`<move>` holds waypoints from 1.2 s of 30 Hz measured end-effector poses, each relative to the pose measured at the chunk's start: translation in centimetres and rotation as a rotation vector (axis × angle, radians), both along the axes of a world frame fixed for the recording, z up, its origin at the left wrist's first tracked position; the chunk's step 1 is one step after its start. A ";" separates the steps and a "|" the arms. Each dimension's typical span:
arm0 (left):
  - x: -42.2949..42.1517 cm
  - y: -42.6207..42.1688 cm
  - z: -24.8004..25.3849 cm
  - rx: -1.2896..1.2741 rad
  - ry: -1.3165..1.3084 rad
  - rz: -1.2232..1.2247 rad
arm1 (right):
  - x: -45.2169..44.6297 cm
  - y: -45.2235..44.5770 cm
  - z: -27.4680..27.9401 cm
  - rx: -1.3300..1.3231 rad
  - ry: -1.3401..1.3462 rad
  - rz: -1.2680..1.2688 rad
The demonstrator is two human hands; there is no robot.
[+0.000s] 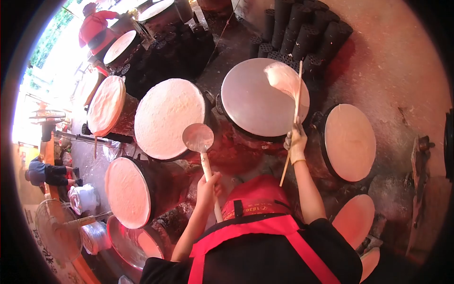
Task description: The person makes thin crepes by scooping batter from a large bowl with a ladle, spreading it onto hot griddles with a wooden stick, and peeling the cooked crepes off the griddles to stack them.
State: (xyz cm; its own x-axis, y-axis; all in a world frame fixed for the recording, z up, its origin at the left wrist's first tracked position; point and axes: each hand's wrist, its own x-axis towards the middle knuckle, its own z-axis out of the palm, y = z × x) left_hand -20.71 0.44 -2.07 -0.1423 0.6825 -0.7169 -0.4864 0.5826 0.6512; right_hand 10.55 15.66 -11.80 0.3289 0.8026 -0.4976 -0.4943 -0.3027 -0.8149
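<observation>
A person in a red apron (257, 227) works among round griddles. The bare left hand (207, 188) is wrapped around the pale handle of a ladle (204, 160), its bowl ahead of the fist, in front of the edge of a white-coated griddle (170, 118). The gloved right hand (296, 143) grips a long, thin stick (297, 104). Beyond that hand, a soft, pale lump (283, 78) sits against the stick's far end, above a bare grey griddle (253, 99); I cannot tell whether they touch. To its right stands a tan-topped griddle (351, 142).
</observation>
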 end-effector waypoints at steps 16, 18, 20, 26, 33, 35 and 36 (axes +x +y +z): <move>6.3 -1.2 -3.9 0.074 0.129 0.194 | 5.1 6.3 5.3 -0.039 -0.129 0.542; 7.8 -1.6 -4.0 0.048 0.124 0.231 | 7.2 6.8 3.3 -0.041 -0.139 0.345; 9.4 -2.2 -3.6 0.029 0.114 0.259 | 7.6 7.5 3.0 -0.057 -0.198 0.398; 14.8 -2.7 -3.9 0.017 0.053 0.360 | 4.8 10.8 4.7 -0.071 -0.202 0.833; 16.9 -4.5 -4.0 -0.016 0.069 0.480 | 14.3 10.4 5.7 -0.145 -0.112 0.954; 17.0 -4.7 -3.1 -0.020 0.091 0.520 | 14.8 13.5 3.4 -0.137 -0.185 0.742; 17.1 -4.7 -2.7 -0.020 0.104 0.537 | 14.6 15.2 2.9 -0.087 -0.166 0.639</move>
